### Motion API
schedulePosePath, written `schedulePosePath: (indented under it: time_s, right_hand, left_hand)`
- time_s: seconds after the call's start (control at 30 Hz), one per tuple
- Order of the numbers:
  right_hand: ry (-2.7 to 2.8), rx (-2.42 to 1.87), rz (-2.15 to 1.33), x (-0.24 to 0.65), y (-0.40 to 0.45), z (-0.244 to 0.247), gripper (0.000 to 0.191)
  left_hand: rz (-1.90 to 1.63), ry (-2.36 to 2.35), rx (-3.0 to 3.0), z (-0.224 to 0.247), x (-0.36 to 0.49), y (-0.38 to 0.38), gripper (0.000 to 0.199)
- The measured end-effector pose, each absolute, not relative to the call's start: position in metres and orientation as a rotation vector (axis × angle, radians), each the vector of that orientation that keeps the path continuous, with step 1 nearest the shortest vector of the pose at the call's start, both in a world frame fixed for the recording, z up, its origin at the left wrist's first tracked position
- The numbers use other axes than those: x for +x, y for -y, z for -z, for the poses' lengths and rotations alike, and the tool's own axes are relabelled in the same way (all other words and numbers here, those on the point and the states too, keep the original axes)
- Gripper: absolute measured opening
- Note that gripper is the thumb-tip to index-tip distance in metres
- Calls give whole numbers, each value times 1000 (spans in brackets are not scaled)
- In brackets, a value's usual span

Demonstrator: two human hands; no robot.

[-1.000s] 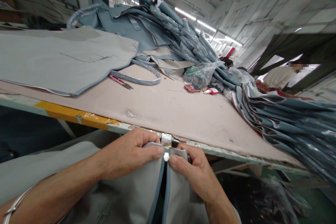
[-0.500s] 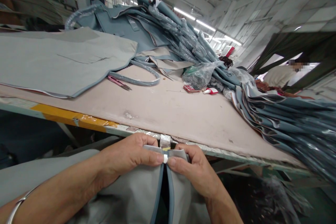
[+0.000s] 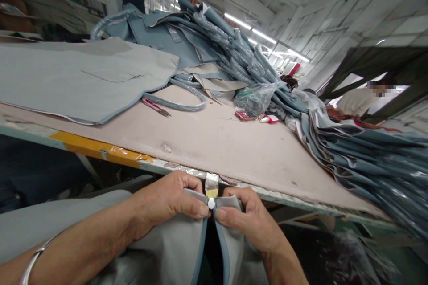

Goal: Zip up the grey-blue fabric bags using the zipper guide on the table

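A large grey panel of leather-like sheet (image 3: 167,249) with blue-grey edging hangs below the table's front edge. My left hand (image 3: 177,200) is closed on the left side of its upper edge, thumb on top. My right hand (image 3: 247,213) pinches the facing edge, its thumb flat on the grey face. Between the thumbs shows a small white piece (image 3: 211,204), just below a clear-taped fitting (image 3: 211,183) at the table edge; I cannot tell what it is. Beneath it, a dark gap parts the two blue-grey edges. The fingers behind the panel are mostly hidden.
On the table (image 3: 214,142) lie another grey panel (image 3: 83,80), pink-handled snips (image 3: 156,107), a red box (image 3: 245,116) and a red-and-white bottle (image 3: 269,119). Wrapped blue-grey pieces (image 3: 230,44) are heaped behind; a stack (image 3: 351,151) stands right. Two people are in the background.
The two edges have spread a little wider apart under the white piece, and more of it shows. Both hands keep their grip. The view has shifted slightly.
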State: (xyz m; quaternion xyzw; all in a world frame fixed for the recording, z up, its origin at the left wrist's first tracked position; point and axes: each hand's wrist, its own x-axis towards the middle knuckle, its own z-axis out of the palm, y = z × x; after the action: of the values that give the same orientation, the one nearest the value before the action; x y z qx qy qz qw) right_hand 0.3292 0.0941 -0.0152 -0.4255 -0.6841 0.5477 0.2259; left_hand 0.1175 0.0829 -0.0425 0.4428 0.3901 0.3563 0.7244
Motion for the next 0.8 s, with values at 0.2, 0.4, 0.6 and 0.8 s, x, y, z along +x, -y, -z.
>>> schedulePosePath:
  time_s: [0.2,0.4,0.6,0.8]
  right_hand:
    - [1879,-1171,-1528,329,-93,15,52]
    - [1886,-1154,-1533,331,-92,18,53]
    - [1852,-1148,-1531,330,-92,20,52]
    - [1866,-1152,-1520,330,-92,20,51]
  left_hand:
    - [-803,-836,982,45,118,-80,26]
    - [-804,-826,974,49,117,-82,28]
    - [-817,-808,995,48,117,-82,27]
    - [-801,-818,993,48,117,-81,27]
